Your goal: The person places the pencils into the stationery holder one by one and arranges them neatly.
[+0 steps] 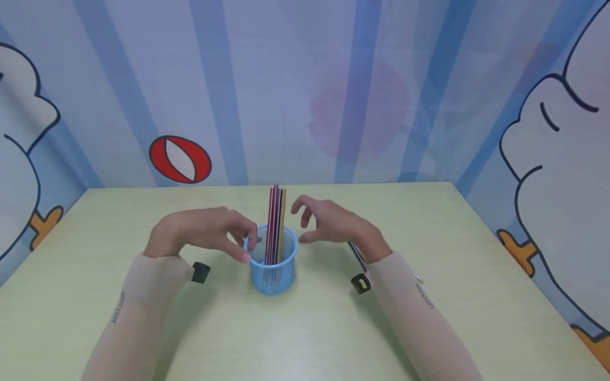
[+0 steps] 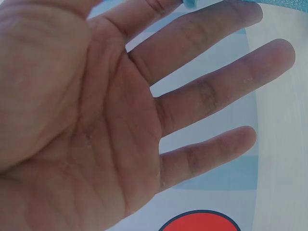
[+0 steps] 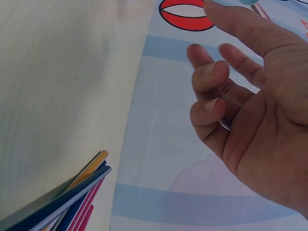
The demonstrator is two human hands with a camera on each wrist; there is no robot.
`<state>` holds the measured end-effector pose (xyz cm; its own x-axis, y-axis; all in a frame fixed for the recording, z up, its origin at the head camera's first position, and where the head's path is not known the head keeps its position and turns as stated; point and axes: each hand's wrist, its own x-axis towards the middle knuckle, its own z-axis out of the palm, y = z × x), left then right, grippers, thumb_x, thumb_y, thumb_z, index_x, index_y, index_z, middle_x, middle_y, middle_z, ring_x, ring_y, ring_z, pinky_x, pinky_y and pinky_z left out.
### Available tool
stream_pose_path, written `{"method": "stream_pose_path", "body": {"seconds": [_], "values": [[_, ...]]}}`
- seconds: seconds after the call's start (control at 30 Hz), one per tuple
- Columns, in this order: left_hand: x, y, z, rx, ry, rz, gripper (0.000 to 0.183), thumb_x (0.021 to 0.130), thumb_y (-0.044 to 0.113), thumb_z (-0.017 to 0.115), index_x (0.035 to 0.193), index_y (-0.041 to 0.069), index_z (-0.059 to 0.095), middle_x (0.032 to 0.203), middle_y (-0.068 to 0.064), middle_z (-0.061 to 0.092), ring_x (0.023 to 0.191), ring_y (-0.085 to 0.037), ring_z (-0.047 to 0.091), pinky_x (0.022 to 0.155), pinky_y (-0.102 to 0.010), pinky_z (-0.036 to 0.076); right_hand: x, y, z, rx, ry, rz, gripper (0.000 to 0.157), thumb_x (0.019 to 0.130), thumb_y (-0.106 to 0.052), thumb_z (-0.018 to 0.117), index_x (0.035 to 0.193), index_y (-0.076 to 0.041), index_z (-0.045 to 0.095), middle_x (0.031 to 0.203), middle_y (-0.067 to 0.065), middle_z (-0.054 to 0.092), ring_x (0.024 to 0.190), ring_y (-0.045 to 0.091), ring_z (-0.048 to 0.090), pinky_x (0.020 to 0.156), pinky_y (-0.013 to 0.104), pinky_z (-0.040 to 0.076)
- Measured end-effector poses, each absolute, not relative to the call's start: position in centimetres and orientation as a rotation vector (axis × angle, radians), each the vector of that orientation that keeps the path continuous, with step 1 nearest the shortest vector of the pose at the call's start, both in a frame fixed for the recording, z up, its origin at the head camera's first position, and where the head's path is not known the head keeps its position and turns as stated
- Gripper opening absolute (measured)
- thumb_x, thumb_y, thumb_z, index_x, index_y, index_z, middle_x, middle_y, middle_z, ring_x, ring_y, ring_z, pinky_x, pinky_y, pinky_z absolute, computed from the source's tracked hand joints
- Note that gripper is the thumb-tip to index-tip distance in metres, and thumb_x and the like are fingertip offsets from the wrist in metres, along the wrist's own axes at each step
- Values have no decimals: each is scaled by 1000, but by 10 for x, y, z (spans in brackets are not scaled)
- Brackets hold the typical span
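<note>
A light blue cup [image 1: 272, 280] stands upright on the table and holds several thin pencil-like sticks [image 1: 274, 227], dark red, dark blue and yellow. At its left rim my left hand [image 1: 214, 233] pinches the edge between thumb and forefinger. In the left wrist view the other fingers [image 2: 207, 98] are spread nearly straight, with a bit of the cup [image 2: 190, 3] at the top edge. To the right of the cup my right hand [image 1: 331, 219] hovers with loosely bent fingers, holding nothing. More sticks [image 3: 72, 197] lie on the table below it, partly hidden by the right forearm in the head view.
The pale wooden table [image 1: 305, 338] ends at a backdrop [image 1: 286, 95] with blue stripes, printed clouds and a red-and-white ball. A small dark wrist piece shows beside each beige sleeve [image 1: 138, 312].
</note>
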<state>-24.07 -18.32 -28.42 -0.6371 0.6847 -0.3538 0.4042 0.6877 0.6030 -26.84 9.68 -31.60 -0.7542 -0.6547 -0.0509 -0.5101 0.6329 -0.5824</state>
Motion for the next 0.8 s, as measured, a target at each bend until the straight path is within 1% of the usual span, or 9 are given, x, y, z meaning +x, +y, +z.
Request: {"method": "stream_pose_path", "body": {"seconds": [0.13,0.27,0.4,0.63,0.8], "values": [[-241,-183,-284,839,2322,652,18,89,31,77,98,19,66,119,-3,68,112,-22,63,96,-47,50,-271,99,-320,-899,2621,-693,54,88,-15,79,132,-12,47,117,15,65,96,23,62,86,37,51],[-241,-183,-285,844,2319,656,17,89,31,77,97,20,66,119,-3,68,113,-22,63,96,-47,50,-274,102,-323,-870,2643,-603,54,88,-14,77,133,-9,48,116,15,64,100,25,60,88,39,49],[-241,-184,-285,839,2319,656,17,89,31,77,97,20,66,119,-3,67,113,-22,63,96,-47,50,-276,107,-327,-819,2678,-508,55,88,-14,77,134,-9,48,116,15,63,100,25,59,89,39,49],[-240,-184,-285,834,2325,653,17,89,31,77,97,21,66,119,-2,67,113,-21,63,96,-47,49,-279,112,-333,-725,2740,-353,58,88,-12,77,137,-13,46,117,13,60,99,23,57,86,39,48],[-240,-184,-285,837,2326,650,17,89,31,77,97,20,66,119,-2,67,113,-21,63,96,-47,50,-279,113,-335,-689,2779,-265,56,89,-12,76,136,-15,47,115,9,59,100,23,57,85,39,49]]}}
